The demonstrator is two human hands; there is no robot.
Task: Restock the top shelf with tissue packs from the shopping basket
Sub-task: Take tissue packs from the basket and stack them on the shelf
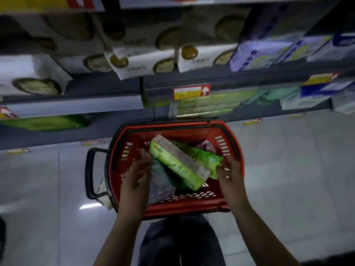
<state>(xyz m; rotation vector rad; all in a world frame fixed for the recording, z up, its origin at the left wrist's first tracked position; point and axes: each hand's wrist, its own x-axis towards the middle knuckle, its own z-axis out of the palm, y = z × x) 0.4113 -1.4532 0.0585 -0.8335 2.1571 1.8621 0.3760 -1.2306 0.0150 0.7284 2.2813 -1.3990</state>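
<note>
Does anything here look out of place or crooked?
Yes. In the red basket the long green tissue pack lies slanted across other packs. On the shelf above, one white pack sits tilted beside straighter neighbours.

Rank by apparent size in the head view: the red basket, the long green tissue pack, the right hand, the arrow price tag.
1. red basket
2. green tissue pack
3. right hand
4. price tag, farther from the camera, so its true size is unsure
</note>
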